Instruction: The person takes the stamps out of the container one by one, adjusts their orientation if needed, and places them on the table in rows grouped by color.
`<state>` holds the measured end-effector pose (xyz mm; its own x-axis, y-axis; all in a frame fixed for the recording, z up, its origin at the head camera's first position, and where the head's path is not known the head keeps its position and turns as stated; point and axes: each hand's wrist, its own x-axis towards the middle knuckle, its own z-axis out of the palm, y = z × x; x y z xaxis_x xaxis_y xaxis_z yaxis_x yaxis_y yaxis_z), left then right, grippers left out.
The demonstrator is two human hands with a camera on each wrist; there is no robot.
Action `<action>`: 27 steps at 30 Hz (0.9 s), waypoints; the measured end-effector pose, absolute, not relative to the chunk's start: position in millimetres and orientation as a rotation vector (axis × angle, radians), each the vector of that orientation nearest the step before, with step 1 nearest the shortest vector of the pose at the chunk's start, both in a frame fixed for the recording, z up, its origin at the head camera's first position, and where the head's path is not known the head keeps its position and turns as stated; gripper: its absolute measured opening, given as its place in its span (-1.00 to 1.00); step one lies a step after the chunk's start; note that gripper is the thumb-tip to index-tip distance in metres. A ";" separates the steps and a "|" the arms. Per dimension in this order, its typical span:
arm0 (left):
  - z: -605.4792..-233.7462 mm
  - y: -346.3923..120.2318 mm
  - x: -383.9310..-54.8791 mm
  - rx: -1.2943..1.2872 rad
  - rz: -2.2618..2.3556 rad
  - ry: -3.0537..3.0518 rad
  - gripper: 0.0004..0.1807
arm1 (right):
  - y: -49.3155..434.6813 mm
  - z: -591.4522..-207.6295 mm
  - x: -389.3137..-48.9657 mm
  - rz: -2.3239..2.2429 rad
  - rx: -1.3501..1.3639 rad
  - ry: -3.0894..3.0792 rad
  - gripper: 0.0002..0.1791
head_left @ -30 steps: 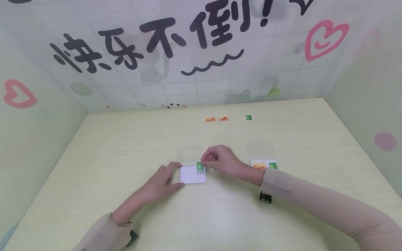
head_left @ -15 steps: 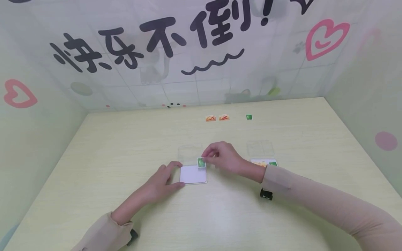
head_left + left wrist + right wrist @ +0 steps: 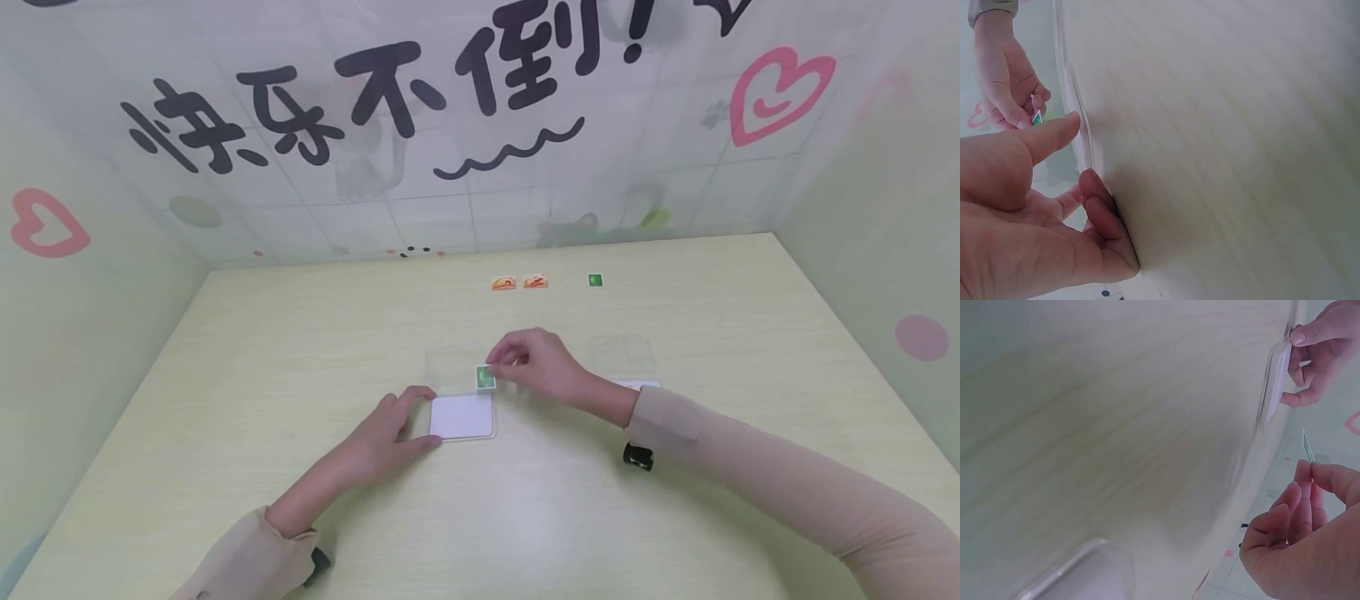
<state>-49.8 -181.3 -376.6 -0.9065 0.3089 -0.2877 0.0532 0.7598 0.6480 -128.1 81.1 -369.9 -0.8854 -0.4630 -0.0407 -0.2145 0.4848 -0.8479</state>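
My right hand pinches a small green stamp by its edge between thumb and index finger, above the far right corner of a clear plastic case. In the right wrist view the stamp shows nearly edge-on, held up off the table. My left hand grips the case's left end, thumb at the near corner and index finger at the far one. A white card fills the base of this case, and its clear lid lies folded open behind.
A second clear case with its lid open stands to the right, mostly covered by the right forearm. Towards the back lie two orange stamps and another green stamp. Walls border the table's back and sides.
My right hand has lifted the green stamp off the white card's corner and moved it away and slightly right. The left hand keeps its place at the case.
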 end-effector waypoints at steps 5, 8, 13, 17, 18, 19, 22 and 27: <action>-376.4 -181.3 -49.8 0.276 0.936 2.574 -0.37 | 83.8 -369.0 -130.8 -1.375 -0.600 2.479 -0.91; -376.3 -181.2 -49.9 0.278 0.937 2.575 -0.37 | 84.7 -368.1 -132.1 -1.381 -0.596 2.481 -0.90; -376.3 -181.1 -49.9 0.280 0.940 2.575 -0.37 | 85.9 -366.7 -135.0 -1.379 -0.576 2.485 -0.89; -376.2 -181.1 -49.9 0.280 0.945 2.574 -0.38 | 87.7 -365.4 -137.3 -1.374 -0.554 2.486 -0.88; -376.2 -181.1 -49.9 0.279 0.945 2.574 -0.38 | 88.2 -365.2 -138.1 -1.373 -0.549 2.487 -0.88; -376.1 -181.1 -49.9 0.278 0.945 2.575 -0.38 | 88.7 -365.0 -138.8 -1.374 -0.547 2.488 -0.88; -375.5 -181.0 -49.7 0.273 0.939 2.576 -0.37 | 90.2 -364.5 -141.2 -1.369 -0.538 2.497 -0.88; -374.3 -180.6 -49.3 0.267 0.933 2.576 -0.37 | 91.6 -363.2 -145.4 -1.351 -0.504 2.512 -0.88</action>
<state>-49.3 -180.6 -374.3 -0.9070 0.3037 -0.2918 0.0464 0.7606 0.6475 -145.4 91.6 -363.2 -0.9105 -0.4103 -0.0505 -0.1841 0.5119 -0.8391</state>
